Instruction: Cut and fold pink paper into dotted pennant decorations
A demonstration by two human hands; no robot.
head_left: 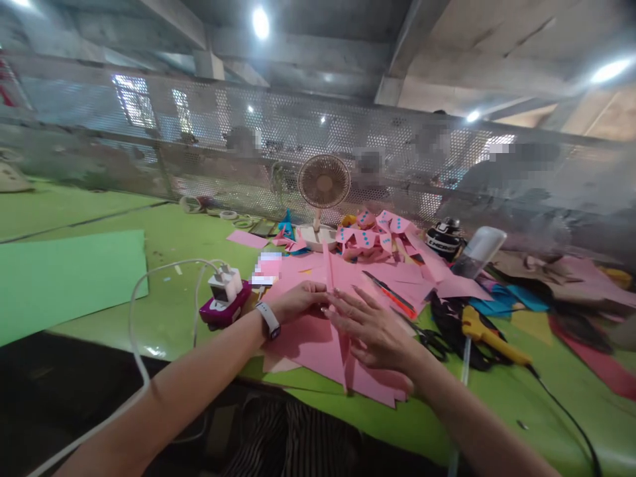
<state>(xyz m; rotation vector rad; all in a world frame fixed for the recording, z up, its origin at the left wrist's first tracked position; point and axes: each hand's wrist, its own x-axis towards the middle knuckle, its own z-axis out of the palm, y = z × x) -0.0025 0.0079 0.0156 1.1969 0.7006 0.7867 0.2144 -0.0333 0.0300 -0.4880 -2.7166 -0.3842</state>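
Your left hand [311, 299] is closed in a pinch, thumb and fingers gripping the edge of the folded pink paper [342, 361]. Your right hand [370, 328] is open, the fingers almost straight and a little apart, and their tips lie against the same fold. This folded paper is directly in front of you, and its long narrow fold runs from 12 o'clock toward 6 o'clock. Taking it as the centre of the clock, your left hand is at its 10 o'clock side and your right hand at 3 o'clock. Flat pink sheets [298, 344] lie under both hands. On your left wrist there is a watch with a pale band [269, 321].

Further out, between 2 and 3 o'clock, a black and orange cutter [390, 295] rests on the pink sheets. Scissors with black handles [433, 343] are at 3 o'clock, near your right forearm, and beyond them is a yellow glue gun [491, 338]. At 9 o'clock stands a purple power block [211, 317] with white chargers [224, 285], and well beyond it a large green sheet [74, 278]. Pink pieces with blue dots [397, 223] are heaped at 1 o'clock. A small fan [324, 182] stands at 12 o'clock, before a perforated screen [209, 156]
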